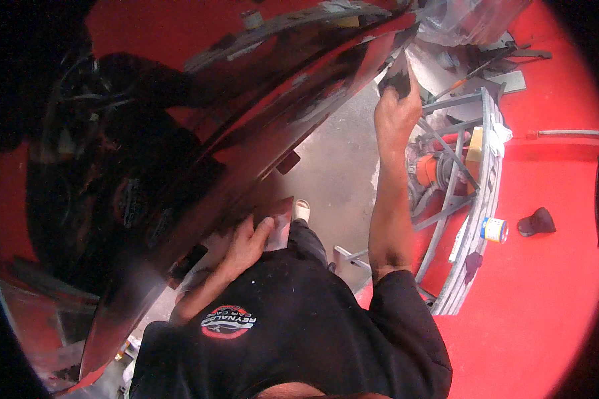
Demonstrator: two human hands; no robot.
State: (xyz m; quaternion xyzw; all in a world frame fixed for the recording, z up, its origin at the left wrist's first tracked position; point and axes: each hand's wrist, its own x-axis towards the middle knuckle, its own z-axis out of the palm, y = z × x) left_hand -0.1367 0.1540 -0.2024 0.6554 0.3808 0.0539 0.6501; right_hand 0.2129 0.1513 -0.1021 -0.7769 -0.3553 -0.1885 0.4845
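A glossy dark car body panel [246, 143] runs diagonally before me, reflecting the surroundings. My left hand [247, 245] is low beside the panel, its thumb pressed on a flat, shiny rectangular plate [283, 225]. Reaching far forward, my right hand [398, 118] grips a thin flat blade [399, 74], like a spreader, partly dark and partly pale. That blade is close to the panel's far right end; whether it touches is unclear. The fingers under both flat pieces are mostly hidden.
To my right stands a grey metal trestle [489, 173] with an orange power tool [429, 171] among its bars. A blue and white can [494, 230] and a dark cap [536, 222] are beside it. Clear plastic sheeting [462, 23] hangs at the far right.
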